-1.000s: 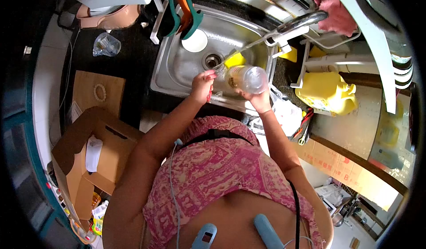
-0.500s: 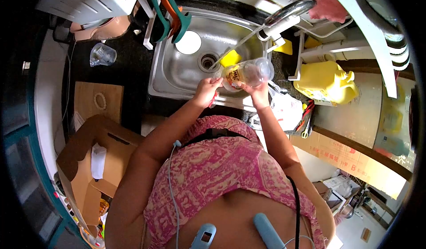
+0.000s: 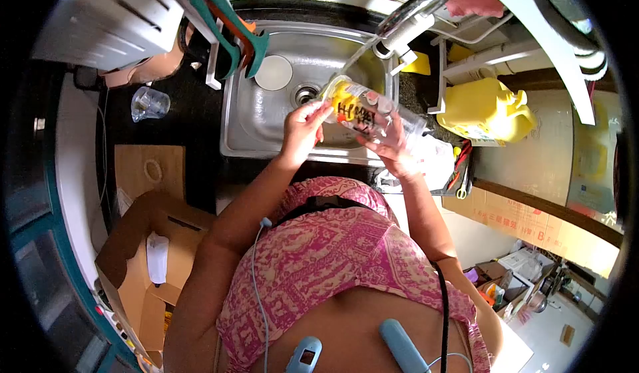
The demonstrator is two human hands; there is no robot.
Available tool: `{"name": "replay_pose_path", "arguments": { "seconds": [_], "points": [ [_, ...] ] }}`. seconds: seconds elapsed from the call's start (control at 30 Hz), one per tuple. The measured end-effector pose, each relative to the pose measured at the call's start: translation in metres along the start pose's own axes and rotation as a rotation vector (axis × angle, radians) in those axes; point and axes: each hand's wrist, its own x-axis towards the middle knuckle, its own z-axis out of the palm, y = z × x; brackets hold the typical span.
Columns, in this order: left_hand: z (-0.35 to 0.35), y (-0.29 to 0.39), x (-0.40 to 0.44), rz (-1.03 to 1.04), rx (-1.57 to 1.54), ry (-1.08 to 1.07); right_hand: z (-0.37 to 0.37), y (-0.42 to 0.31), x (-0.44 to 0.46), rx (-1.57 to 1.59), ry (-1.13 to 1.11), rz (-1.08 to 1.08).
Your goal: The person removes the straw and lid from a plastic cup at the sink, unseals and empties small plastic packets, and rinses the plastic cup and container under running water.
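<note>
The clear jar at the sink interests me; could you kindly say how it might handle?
The clear jar is probably light, as its see-through walls look thin. Its rounded sides could let it roll. With running water close by, it may be slippery.

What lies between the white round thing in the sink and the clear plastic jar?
In the head view, the drain lies between the white round thing and the clear plastic jar.
</note>
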Motion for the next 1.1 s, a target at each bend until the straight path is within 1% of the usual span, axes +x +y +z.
{"name": "replay_pose_path", "arguments": {
  "seconds": [0.03, 0.07, 0.1, 0.17, 0.2, 0.23, 0.3, 0.33, 0.37, 0.43, 0.47, 0.5, 0.53, 0.57, 0.6, 0.63, 0.67, 0.7, 0.77, 0.83, 0.87, 1.0, 1.1],
  "points": [
    [-0.003, 0.004, 0.000, 0.031, 0.021, -0.009, -0.010, -0.004, -0.003, -0.002, 0.000, 0.089],
    [-0.006, 0.007, 0.001, 0.071, 0.099, -0.003, -0.038, 0.002, -0.005, 0.394, -0.031, 0.175],
    [-0.009, 0.006, 0.004, 0.143, 0.139, -0.026, -0.043, 0.001, -0.007, 0.172, 0.002, 0.144],
    [-0.012, 0.002, 0.004, 0.125, 0.221, -0.054, -0.057, -0.010, -0.010, 0.414, -0.141, 0.232],
    [-0.009, 0.006, 0.002, 0.126, 0.227, -0.066, -0.052, -0.022, -0.012, 0.418, -0.121, 0.318],
    [-0.006, 0.010, -0.003, 0.111, 0.318, -0.098, -0.047, -0.031, -0.012, 0.363, -0.241, 0.334],
    [0.004, 0.022, -0.015, 0.108, 0.445, -0.162, -0.042, -0.042, -0.014, -0.166, -0.286, 0.360],
    [0.009, 0.021, -0.016, 0.346, 0.502, -0.175, -0.020, -0.054, -0.016, -0.369, -0.286, 0.324],
    [0.013, 0.021, -0.018, 0.585, 0.552, -0.187, -0.002, -0.061, -0.017, -0.628, -0.234, 0.243],
    [0.023, 0.043, -0.025, 0.609, 0.615, -0.180, 0.013, -0.059, -0.023, -0.523, -0.153, 0.169],
    [0.023, 0.046, -0.023, 0.765, 0.697, -0.160, 0.023, -0.064, -0.028, -0.458, -0.124, 0.178],
    [0.024, 0.049, -0.022, 0.919, 0.777, -0.136, 0.017, -0.059, -0.029, -0.455, -0.121, 0.181],
    [0.025, 0.055, -0.023, 0.978, 0.886, -0.163, 0.008, -0.050, -0.031, -0.507, -0.117, 0.126],
    [0.025, 0.057, -0.022, 0.973, 0.889, -0.164, 0.003, -0.044, -0.032, -0.558, -0.114, 0.071],
    [0.024, 0.060, -0.021, 1.051, 0.950, -0.179, 0.010, -0.048, -0.036, -0.450, -0.093, 0.110],
    [0.023, 0.062, -0.021, 1.133, 1.010, -0.196, 0.012, -0.047, -0.038, -0.445, -0.092, 0.111],
    [0.021, 0.066, -0.021, 1.154, 1.095, -0.221, 0.012, -0.046, -0.040, -0.427, -0.080, 0.097],
    [0.022, 0.070, -0.021, 1.153, 1.097, -0.227, 0.013, -0.045, -0.041, -0.410, -0.065, 0.084],
    [0.023, 0.078, -0.021, 1.252, 1.230, -0.255, 0.018, -0.047, -0.044, -0.371, -0.046, 0.113],
    [0.020, 0.073, -0.016, 1.250, 1.280, -0.264, 0.023, -0.048, -0.044, -0.359, -0.061, 0.120],
    [0.018, 0.069, -0.012, 1.250, 1.329, -0.263, 0.030, -0.052, -0.045, -0.267, -0.067, 0.197],
    [0.020, 0.060, 0.001, 1.331, 1.228, -0.218, 0.022, -0.035, -0.044, -0.165, -0.041, 0.167],
    [0.021, 0.059, 0.001, 1.334, 1.284, -0.199, 0.018, -0.031, -0.041, -0.217, -0.064, 0.151]
  ]
}}
